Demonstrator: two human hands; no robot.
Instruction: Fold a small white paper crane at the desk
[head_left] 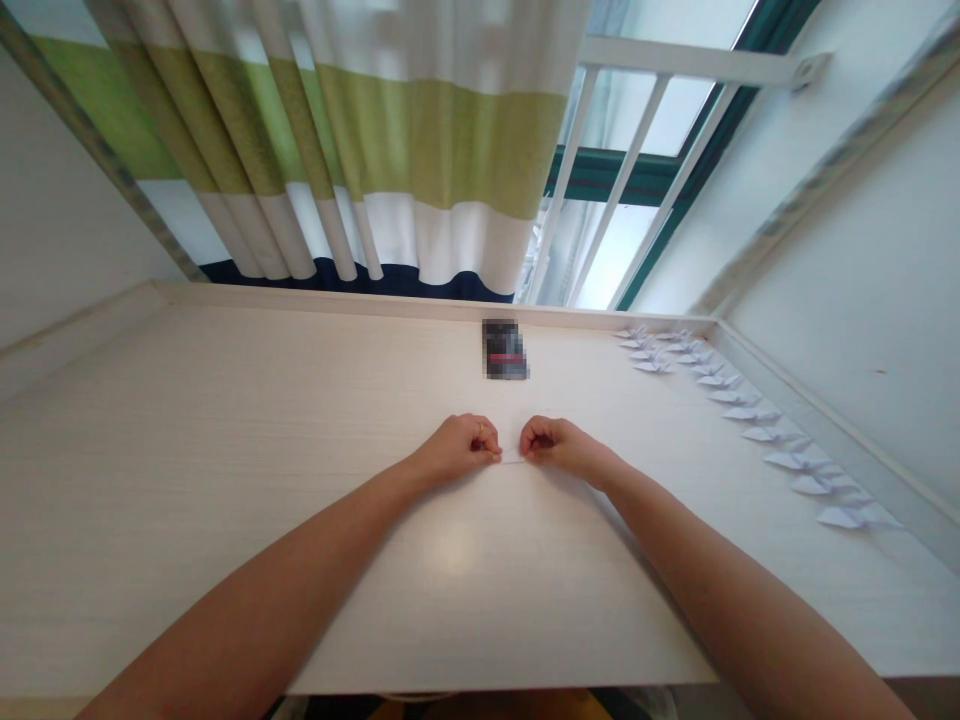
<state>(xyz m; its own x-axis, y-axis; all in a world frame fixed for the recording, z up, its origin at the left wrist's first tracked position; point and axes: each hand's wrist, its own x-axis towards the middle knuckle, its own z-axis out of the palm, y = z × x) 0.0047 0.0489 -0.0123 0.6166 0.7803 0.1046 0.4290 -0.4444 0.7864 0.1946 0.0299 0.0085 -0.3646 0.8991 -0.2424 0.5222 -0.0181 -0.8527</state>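
Between my two hands a small piece of white paper point(511, 461) shows as a thin, pale edge close above the tabletop. My left hand point(471, 442) pinches its left end between thumb and curled fingers, with a ring on one finger. At the right end my right hand point(551, 442) grips the same paper in a like pinch, fingers curled in. The hands are a short gap apart. Most of the paper is hidden by my fingers, and its exact folded shape is too small to make out.
Several folded white paper cranes point(750, 413) stand in a row along the table's right side, with a few more point(646, 352) at the back. A dark, blurred flat object point(505, 350) lies beyond my hands. The pale table point(225, 420) has a raised back edge below a striped curtain point(450, 140).
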